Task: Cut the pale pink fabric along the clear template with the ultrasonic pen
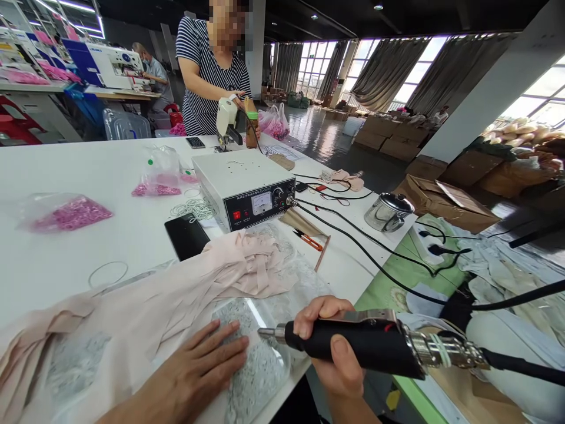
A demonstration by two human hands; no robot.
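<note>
My left hand (189, 371) lies flat with fingers stretched out, partly on pale pink fabric strips (172, 294) and partly on a clear sheet over a grey marbled board (260, 377). In my right hand (342, 368) is a black corded handpiece (366, 344), gripped around its body. Its metal tip points left, close to the left fingertips, above the board. Whether the tip touches anything, I cannot tell. The strips run across the board from the lower left and bunch up in front of a control box (247, 176) with a dial and red switch.
A dark phone (185, 235), orange-handled thread snips (309, 238) and a lidded glass mug (388, 212) lie about. Black cables (379, 253) cross the table's right side. Pink pieces in plastic bags (73, 212) sit left. Across the table stands a person (212, 76) holding a green-lidded bottle (251, 126).
</note>
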